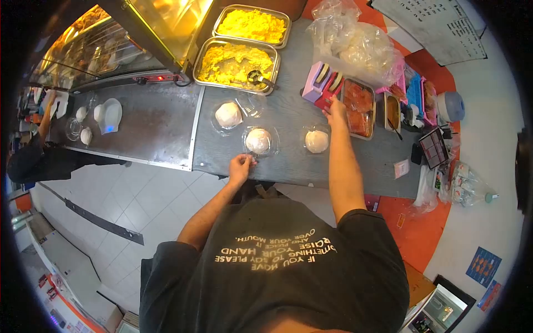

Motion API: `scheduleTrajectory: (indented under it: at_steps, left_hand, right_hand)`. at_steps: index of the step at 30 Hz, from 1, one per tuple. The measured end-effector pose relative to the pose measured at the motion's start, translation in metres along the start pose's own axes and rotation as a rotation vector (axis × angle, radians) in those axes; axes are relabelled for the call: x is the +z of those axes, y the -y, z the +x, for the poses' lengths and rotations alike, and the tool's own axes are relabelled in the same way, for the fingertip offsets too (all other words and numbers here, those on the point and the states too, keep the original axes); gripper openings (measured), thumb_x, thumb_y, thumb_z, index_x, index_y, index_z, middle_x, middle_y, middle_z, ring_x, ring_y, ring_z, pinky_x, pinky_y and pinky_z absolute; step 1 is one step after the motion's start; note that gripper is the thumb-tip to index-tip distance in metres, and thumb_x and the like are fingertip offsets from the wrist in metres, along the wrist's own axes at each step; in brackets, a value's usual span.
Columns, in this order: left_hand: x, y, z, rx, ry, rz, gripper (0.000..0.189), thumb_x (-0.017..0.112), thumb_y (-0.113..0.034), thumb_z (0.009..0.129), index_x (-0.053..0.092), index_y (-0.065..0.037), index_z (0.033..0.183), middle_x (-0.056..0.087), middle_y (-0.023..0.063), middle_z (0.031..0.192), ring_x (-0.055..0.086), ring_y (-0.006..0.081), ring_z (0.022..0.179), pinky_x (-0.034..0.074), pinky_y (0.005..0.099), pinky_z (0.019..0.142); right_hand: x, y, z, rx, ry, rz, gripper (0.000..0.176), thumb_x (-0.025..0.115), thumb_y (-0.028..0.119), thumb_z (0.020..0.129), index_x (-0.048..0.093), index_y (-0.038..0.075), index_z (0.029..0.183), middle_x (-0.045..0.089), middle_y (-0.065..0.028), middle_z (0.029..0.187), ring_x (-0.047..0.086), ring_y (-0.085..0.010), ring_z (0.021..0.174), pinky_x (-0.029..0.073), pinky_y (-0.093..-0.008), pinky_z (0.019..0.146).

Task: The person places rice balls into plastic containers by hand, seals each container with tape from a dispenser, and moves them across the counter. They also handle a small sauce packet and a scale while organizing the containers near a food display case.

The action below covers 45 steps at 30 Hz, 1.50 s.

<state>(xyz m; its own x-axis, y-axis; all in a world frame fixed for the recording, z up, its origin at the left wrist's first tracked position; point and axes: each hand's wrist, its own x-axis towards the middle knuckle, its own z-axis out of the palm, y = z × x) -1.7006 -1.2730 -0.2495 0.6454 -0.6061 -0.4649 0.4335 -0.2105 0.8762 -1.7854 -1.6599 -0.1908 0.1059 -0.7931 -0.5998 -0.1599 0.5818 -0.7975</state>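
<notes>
From my feed the only writing I can read is on the person's dark shirt (pixel 277 255), printed in pale capitals and upside down in this view: "IF YOU HAVE SOMETHING TO SAY PLEASE RAISE YOUR HAND AND PLACE IT OVER YOUR MOUTH". A printed sheet (pixel 438 25) lies at the far right corner, its lines too small for me to make out.

The left hand (pixel 241 165) sits at the near edge of the grey worktop (pixel 288 166), fingers curled, fingertips touching the near rim of the middle clear container (pixel 260 141), which holds a white rice mound. I cannot tell whether it actually grips the rim. Two more such containers lie on the worktop, one to the left and farther back (pixel 229 115), one to the right (pixel 316 141).

The right hand (pixel 336 105) is stretched out to the pink and red box (pixel 322 84), just beside a metal tray of orange-red food (pixel 358 102). I cannot tell how far its fingers are closed.

Farther back stand two trays of yellow food (pixel 236 64), the nearer with a scoop (pixel 258 76) in it.
</notes>
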Motion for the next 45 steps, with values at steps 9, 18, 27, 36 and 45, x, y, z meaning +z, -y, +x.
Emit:
scheduleTrajectory:
  at_steps: [9,18,27,36,45]
  left_hand:
    - [0.002,0.007,0.003,0.024,-0.017,0.149,0.021,0.054,-0.015,0.092,0.057,0.005,0.088,0.063,0.009,0.08,0.064,0.0152,0.072,0.053,0.0259,0.065]
    - [-0.003,0.004,0.003,-0.179,0.024,-0.194,0.016,0.054,-0.014,0.092,0.057,0.002,0.094,0.064,0.0108,0.087,0.066,0.0189,0.081,0.053,0.0278,0.069]
    - [-0.023,-0.014,0.002,-0.326,0.023,-0.196,0.013,0.056,-0.015,0.09,0.055,-0.003,0.087,0.063,0.0102,0.085,0.064,0.0195,0.081,0.054,0.031,0.075]
    - [-0.024,-0.005,0.008,-0.224,0.054,-0.131,0.011,0.058,-0.012,0.088,0.055,-0.002,0.084,0.063,0.01,0.08,0.065,0.0188,0.072,0.053,0.0291,0.065]
    - [-0.024,-0.011,0.005,-0.282,0.03,-0.14,0.01,0.057,-0.011,0.088,0.055,-0.003,0.084,0.064,0.0105,0.081,0.065,0.0187,0.075,0.053,0.0287,0.067]
  right_hand:
    - [-0.009,-0.015,0.007,-0.126,0.062,0.296,0.024,0.075,0.019,0.074,0.065,0.008,0.092,0.063,-0.0047,0.088,0.057,-0.0171,0.069,0.047,-0.0295,0.061]
    - [-0.018,-0.031,-0.024,-0.633,-0.406,-1.049,0.014,0.066,0.012,0.073,0.066,-0.002,0.07,0.064,-0.0132,0.064,0.062,-0.0205,0.062,0.048,-0.0315,0.061]
    - [0.014,-0.087,-0.134,-0.553,0.719,-0.85,0.015,0.055,0.015,0.085,0.058,0.0,0.088,0.063,-0.0146,0.077,0.06,-0.0244,0.068,0.046,-0.0347,0.063]
    - [0.036,-0.12,-0.145,-0.352,0.556,-0.989,0.022,0.062,0.018,0.082,0.057,-0.002,0.089,0.064,-0.0166,0.073,0.063,-0.0311,0.064,0.048,-0.041,0.063]
    - [0.039,-0.146,-0.171,-0.623,-0.009,-0.596,0.033,0.073,0.013,0.073,0.057,0.004,0.1,0.062,-0.0079,0.08,0.06,-0.0175,0.07,0.046,-0.0336,0.06]
